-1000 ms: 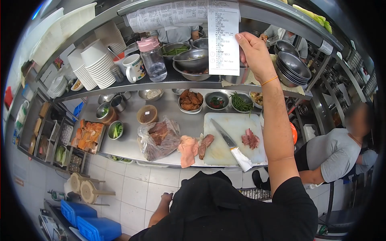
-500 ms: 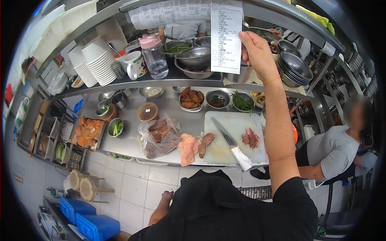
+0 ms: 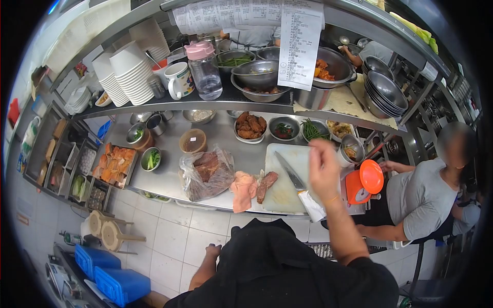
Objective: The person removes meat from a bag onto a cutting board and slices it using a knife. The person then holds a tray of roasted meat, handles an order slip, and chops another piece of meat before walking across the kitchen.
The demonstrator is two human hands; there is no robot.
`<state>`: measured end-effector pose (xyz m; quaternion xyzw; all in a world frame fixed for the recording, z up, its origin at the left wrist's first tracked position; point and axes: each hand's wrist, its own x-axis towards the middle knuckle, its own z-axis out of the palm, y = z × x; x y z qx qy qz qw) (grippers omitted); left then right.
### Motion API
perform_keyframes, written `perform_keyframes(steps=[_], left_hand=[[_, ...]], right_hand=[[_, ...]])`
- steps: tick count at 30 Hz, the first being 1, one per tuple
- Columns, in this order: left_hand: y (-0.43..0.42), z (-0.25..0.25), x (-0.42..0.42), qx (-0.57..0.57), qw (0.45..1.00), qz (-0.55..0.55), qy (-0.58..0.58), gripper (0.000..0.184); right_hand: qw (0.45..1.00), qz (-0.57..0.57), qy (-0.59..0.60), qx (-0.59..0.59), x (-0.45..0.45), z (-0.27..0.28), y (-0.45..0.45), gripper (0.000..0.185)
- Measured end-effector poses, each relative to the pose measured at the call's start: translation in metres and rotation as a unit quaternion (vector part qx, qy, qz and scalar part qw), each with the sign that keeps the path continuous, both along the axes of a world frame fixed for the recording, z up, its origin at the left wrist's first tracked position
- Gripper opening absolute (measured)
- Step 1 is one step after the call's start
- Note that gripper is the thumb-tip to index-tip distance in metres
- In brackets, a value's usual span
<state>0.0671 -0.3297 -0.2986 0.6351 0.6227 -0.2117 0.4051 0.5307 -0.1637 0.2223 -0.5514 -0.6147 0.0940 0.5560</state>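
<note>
Right hand (image 3: 324, 169) has let go of the receipt (image 3: 300, 46) and dropped, kinda blurry, over the right side of the cutting board (image 3: 282, 197), so the chopped meat there is hidden now. With that forearm (image 3: 345, 231) lower, the orange scale (image 3: 354, 186) and small steel bowl (image 3: 358, 146) near the table's (image 3: 167, 174) right edge pop into view. Coworker's hand (image 3: 389, 166) now shows just beside the scale, plus there's a bowl of orange food (image 3: 344, 61) visible behind the receipt.

Long knife (image 3: 295, 179), handle (image 3: 311, 206) apparently white-wrapped, slantwise on cutting board (image 3: 277, 197)
</note>
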Motion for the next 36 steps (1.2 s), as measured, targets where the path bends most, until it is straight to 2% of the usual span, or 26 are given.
perform_keyframes(steps=[1,3,4,5,7,9,12,13,14,16,19,20,23,26,29,32,36], left_hand=[[0.000,0.005,0.006,0.011,0.993,0.113,0.020,0.064],[0.006,0.037,0.028,0.030,0.941,0.331,0.063,0.063],[0.015,0.065,0.041,0.061,0.929,0.360,0.067,0.063],[0.024,0.082,0.050,0.100,0.936,0.334,0.051,0.061],[0.046,0.107,0.061,0.160,0.950,0.268,-0.003,0.056],[0.075,0.144,0.082,0.217,0.956,0.185,-0.061,0.046],[0.124,0.241,0.137,0.215,0.967,0.056,-0.124,0.036],[0.134,0.250,0.153,0.275,0.944,0.048,-0.175,0.034],[0.143,0.258,0.170,0.334,0.915,0.039,-0.225,0.034],[0.160,0.301,0.207,0.371,0.904,-0.019,-0.210,0.050],[0.179,0.282,0.234,0.379,0.900,-0.091,-0.193,0.059],[0.181,0.256,0.238,0.439,0.870,-0.114,-0.194,0.061],[0.173,0.249,0.240,0.407,0.893,-0.105,-0.162,0.062],[0.167,0.237,0.234,0.441,0.869,-0.087,-0.209,0.077],[0.167,0.239,0.232,0.439,0.865,-0.067,-0.234,0.088],[0.168,0.249,0.229,0.411,0.875,-0.048,-0.253,0.093],[0.171,0.254,0.223,0.423,0.859,-0.046,-0.285,0.089]], right_hand=[[0.998,0.021,-0.029,-0.060,0.002,-0.050,-0.004,0.024],[0.971,0.006,-0.196,-0.136,0.009,-0.127,-0.024,0.032],[0.962,-0.009,-0.212,-0.174,0.020,-0.172,-0.038,0.038],[0.950,-0.023,-0.227,-0.213,0.029,-0.206,-0.054,0.045],[0.921,-0.046,-0.272,-0.275,0.038,-0.232,-0.087,0.050],[0.902,-0.058,-0.305,-0.300,0.042,-0.242,-0.098,0.055],[0.896,-0.062,-0.327,-0.295,0.041,-0.246,-0.104,0.058],[0.895,-0.066,-0.323,-0.300,0.040,-0.244,-0.098,0.058],[0.895,-0.069,-0.320,-0.304,0.039,-0.244,-0.091,0.057],[0.882,-0.095,-0.309,-0.343,0.037,-0.253,-0.072,0.053],[0.863,-0.135,-0.315,-0.372,0.035,-0.274,-0.053,0.044],[0.856,-0.147,-0.322,-0.377,0.035,-0.277,-0.049,0.042],[0.851,-0.150,-0.349,-0.363,0.036,-0.269,-0.048,0.034],[0.853,-0.145,-0.367,-0.341,0.039,-0.276,-0.047,0.031],[0.856,-0.139,-0.366,-0.337,0.039,-0.265,-0.049,0.036],[0.878,-0.190,-0.376,-0.229,0.032,-0.252,-0.056,0.044],[0.860,-0.200,-0.362,-0.299,0.032,-0.279,-0.057,0.050]])
